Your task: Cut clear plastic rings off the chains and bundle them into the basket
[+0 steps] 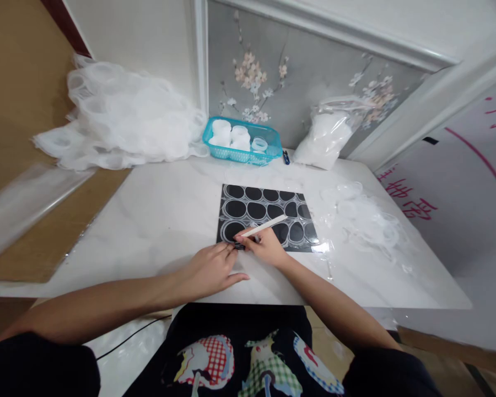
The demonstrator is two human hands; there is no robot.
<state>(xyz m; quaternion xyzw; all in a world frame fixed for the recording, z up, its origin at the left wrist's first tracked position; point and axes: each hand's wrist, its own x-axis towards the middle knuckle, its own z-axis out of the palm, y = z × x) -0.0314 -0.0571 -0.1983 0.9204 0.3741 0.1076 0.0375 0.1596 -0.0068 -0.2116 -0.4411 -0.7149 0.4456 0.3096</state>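
Observation:
A black board (pixel 220 234) lies on the white table, covered by a translucent sheet (pixel 279 201) with rows of round outlines. My right hand (pixel 269 247) is closed around a slim white pen-like tool (pixel 268 224), tilted with its lower end at the near left part of the sheet. Exactly what its tip is like is hidden by my fingers. Beside it, my left hand (pixel 210 269) lies flat with fingers stretched out, fingertips touching the near left corner of the board and its thumb apart.
A big pile of white translucent ring-shaped pieces (pixel 124 121) stands at the back left. Behind the board are a blue basket (pixel 242 157) of round white pieces, a small dark blue item (pixel 286 157) and a filled plastic bag (pixel 324 138). Clear scraps (pixel 367 220) lie right.

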